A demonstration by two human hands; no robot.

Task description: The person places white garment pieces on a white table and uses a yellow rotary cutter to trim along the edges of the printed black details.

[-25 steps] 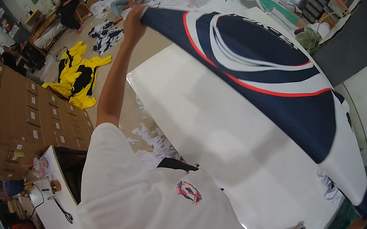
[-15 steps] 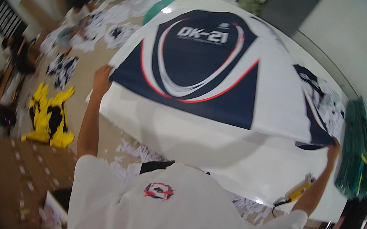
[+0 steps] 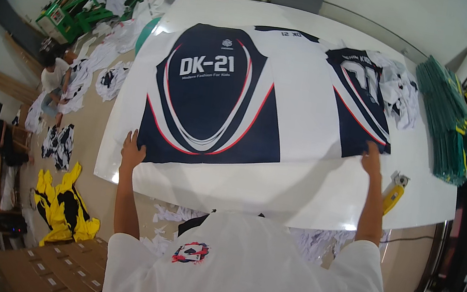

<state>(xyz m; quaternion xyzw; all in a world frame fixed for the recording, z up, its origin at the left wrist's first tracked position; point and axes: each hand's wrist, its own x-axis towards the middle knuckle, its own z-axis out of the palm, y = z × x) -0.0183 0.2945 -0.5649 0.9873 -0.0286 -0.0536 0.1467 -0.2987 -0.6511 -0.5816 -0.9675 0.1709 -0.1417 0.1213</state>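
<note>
A wide white fabric sheet [image 3: 309, 106] printed with navy, red and grey jersey panels lies spread over a white table [image 3: 208, 193]. The large navy panel [image 3: 214, 113] is on the left, and a smaller numbered panel [image 3: 363, 105] is on the right. My left hand [image 3: 133, 152] rests at the sheet's near left corner, thumb apart from the fingers. At the near right corner, my right hand [image 3: 371, 159] has its fingers closed on the navy edge. A yellow-handled electric rotary cutter [image 3: 395, 195] lies on the table just right of that hand.
Stacked green plastic-wrapped packs [image 3: 447, 129] stand along the table's right side. Crumpled printed fabric [image 3: 402, 89] lies at the back right. Cardboard boxes [image 3: 46, 266] are at lower left, near yellow-and-black cloth [image 3: 65, 202] on the floor. A person [image 3: 55, 77] sits among cloth at far left.
The sheet, held up and stretched between both hands before, has come down flat onto the table. Both hands have moved inward, and my left thumb now stands apart. The view has shifted.
</note>
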